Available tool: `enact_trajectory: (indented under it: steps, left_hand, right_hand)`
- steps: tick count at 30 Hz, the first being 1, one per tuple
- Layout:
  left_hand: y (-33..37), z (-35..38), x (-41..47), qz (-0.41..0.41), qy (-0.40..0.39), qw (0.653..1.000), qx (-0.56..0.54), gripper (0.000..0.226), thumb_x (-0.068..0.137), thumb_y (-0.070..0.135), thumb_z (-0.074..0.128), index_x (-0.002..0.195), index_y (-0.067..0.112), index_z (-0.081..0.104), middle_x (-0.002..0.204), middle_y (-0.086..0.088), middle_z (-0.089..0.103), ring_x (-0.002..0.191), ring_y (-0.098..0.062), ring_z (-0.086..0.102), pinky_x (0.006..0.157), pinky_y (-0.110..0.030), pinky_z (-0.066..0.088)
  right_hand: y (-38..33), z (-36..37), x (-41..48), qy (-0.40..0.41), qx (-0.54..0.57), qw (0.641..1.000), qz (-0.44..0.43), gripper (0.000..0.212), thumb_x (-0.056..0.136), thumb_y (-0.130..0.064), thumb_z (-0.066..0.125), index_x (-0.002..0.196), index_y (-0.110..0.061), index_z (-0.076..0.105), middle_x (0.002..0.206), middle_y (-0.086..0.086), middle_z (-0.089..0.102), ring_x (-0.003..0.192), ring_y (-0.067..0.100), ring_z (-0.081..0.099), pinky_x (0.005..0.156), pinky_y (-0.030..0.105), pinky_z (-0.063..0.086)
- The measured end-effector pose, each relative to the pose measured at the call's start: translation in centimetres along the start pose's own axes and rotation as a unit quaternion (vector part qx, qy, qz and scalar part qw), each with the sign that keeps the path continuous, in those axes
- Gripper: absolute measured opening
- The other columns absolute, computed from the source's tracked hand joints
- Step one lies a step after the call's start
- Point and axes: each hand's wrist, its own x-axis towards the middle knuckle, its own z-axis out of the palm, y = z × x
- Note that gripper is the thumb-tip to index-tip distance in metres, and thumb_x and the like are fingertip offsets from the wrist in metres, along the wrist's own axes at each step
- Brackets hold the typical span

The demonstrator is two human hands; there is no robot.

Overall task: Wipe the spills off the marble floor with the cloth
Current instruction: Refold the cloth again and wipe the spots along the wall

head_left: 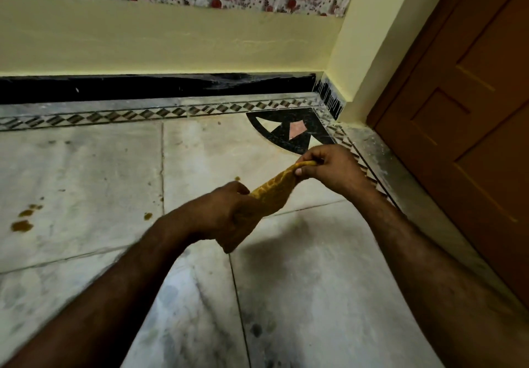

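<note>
A yellow patterned cloth (272, 193) is stretched in the air between both hands, above the pale marble floor (86, 173). My left hand (220, 210) grips its lower end, and a fold hangs below that fist. My right hand (329, 167) pinches the upper end. Brown spills (22, 225) lie on the floor at the far left, with smaller drops (147, 216) near a tile joint just left of my left hand and one drop (237, 178) behind the cloth.
A black skirting (143, 87) runs along the yellow wall ahead, with a patterned border strip below it. A black inlaid corner motif (289, 130) sits beyond my right hand. A brown wooden door (472, 110) stands on the right.
</note>
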Motion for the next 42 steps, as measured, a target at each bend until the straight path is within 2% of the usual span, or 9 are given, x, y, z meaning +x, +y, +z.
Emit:
enact_trajectory:
  steps: [8, 17, 21, 25, 28, 31, 36, 39, 42]
  left_hand:
    - [-0.3, 0.8, 0.9, -0.076, 0.046, 0.943, -0.322, 0.060, 0.083, -0.014, 0.060, 0.131, 0.022, 0.060, 0.106, -0.015, 0.071, 0.079, -0.034, 0.072, 0.061, -0.036, 0.060]
    - [0.3, 1.2, 1.5, -0.091, 0.108, 0.853, -0.503, 0.020, 0.098, 0.009, 0.055, 0.114, 0.002, 0.064, 0.103, -0.028, 0.069, 0.087, -0.032, 0.071, 0.082, -0.046, 0.060]
    - [0.5, 1.5, 1.2, -0.073, 0.169, 0.880, -0.437, 0.024, 0.088, 0.024, 0.072, 0.110, 0.016, 0.065, 0.100, -0.015, 0.073, 0.085, -0.037, 0.073, 0.075, -0.052, 0.063]
    - [1.4, 2.4, 1.3, -0.068, 0.207, 0.952, -0.216, 0.040, 0.087, 0.021, 0.063, 0.126, 0.022, 0.055, 0.102, -0.002, 0.072, 0.073, -0.018, 0.069, 0.061, -0.023, 0.059]
    - [3.6, 4.6, 1.9, 0.011, 0.172, 0.984, -0.036, 0.049, 0.089, 0.005, 0.059, 0.135, 0.022, 0.050, 0.119, -0.002, 0.063, 0.073, -0.008, 0.061, 0.059, -0.008, 0.048]
    - [4.7, 8.3, 2.6, 0.083, 0.111, 0.987, 0.081, 0.049, 0.095, 0.014, 0.053, 0.143, 0.019, 0.046, 0.142, -0.009, 0.052, 0.107, -0.025, 0.062, 0.082, -0.027, 0.051]
    - [2.5, 10.6, 3.1, 0.060, 0.209, 0.969, -0.117, 0.037, 0.097, 0.037, 0.047, 0.131, 0.030, 0.058, 0.123, 0.007, 0.068, 0.110, -0.017, 0.065, 0.085, -0.022, 0.045]
    - [1.7, 12.0, 4.3, -0.037, 0.204, 0.950, -0.235, 0.067, 0.104, 0.051, 0.038, 0.161, 0.025, 0.015, 0.163, 0.013, 0.015, 0.151, -0.007, 0.016, 0.122, -0.026, 0.018]
    - [1.7, 14.0, 5.4, -0.026, 0.064, 0.976, -0.204, 0.071, 0.105, 0.049, 0.029, 0.158, 0.022, -0.011, 0.163, 0.008, -0.021, 0.150, -0.007, -0.022, 0.125, -0.027, -0.009]
  right_hand:
    - [0.5, 2.3, -2.6, 0.000, 0.057, 0.997, 0.047, 0.012, 0.084, -0.017, 0.082, 0.090, -0.025, 0.075, 0.090, -0.005, 0.074, 0.085, 0.014, 0.070, 0.063, 0.030, 0.059]
    - [-2.6, 9.1, -8.2, 0.002, 0.127, 0.992, -0.005, 0.019, 0.085, -0.009, 0.075, 0.100, -0.020, 0.076, 0.090, -0.008, 0.069, 0.078, 0.010, 0.067, 0.068, 0.021, 0.058]
    - [-3.0, 9.5, -8.7, -0.054, 0.130, 0.990, -0.002, 0.014, 0.091, -0.018, 0.072, 0.104, -0.018, 0.077, 0.093, -0.010, 0.068, 0.086, 0.006, 0.066, 0.076, 0.017, 0.054]
    - [-1.2, 8.8, -7.6, -0.050, 0.434, 0.867, 0.241, 0.033, 0.099, -0.029, 0.056, 0.113, -0.003, 0.071, 0.111, 0.021, 0.074, 0.098, 0.028, 0.071, 0.088, 0.038, 0.057]
    - [0.1, 9.1, -6.6, -0.088, 0.547, 0.763, 0.334, 0.063, 0.088, -0.056, 0.068, 0.125, -0.005, 0.067, 0.117, 0.019, 0.071, 0.104, 0.032, 0.067, 0.095, 0.043, 0.054]
    - [0.9, 10.1, -6.3, -0.074, 0.590, 0.728, 0.342, 0.038, 0.097, -0.035, 0.062, 0.103, -0.002, 0.079, 0.115, 0.021, 0.073, 0.113, 0.036, 0.068, 0.103, 0.043, 0.053]
    - [3.6, 10.5, -7.0, -0.039, 0.651, 0.683, 0.328, 0.030, 0.098, -0.012, 0.052, 0.108, -0.003, 0.079, 0.119, 0.021, 0.073, 0.101, 0.033, 0.073, 0.086, 0.040, 0.060]
    - [4.8, 11.0, -7.2, -0.054, 0.683, 0.656, 0.317, 0.035, 0.094, -0.011, 0.054, 0.122, -0.004, 0.074, 0.132, 0.022, 0.067, 0.119, 0.035, 0.064, 0.113, 0.046, 0.044]
    - [5.4, 11.5, -7.5, -0.061, 0.684, 0.648, 0.328, 0.044, 0.097, -0.009, 0.046, 0.138, -0.003, 0.062, 0.140, 0.019, 0.063, 0.131, 0.033, 0.058, 0.118, 0.044, 0.039]
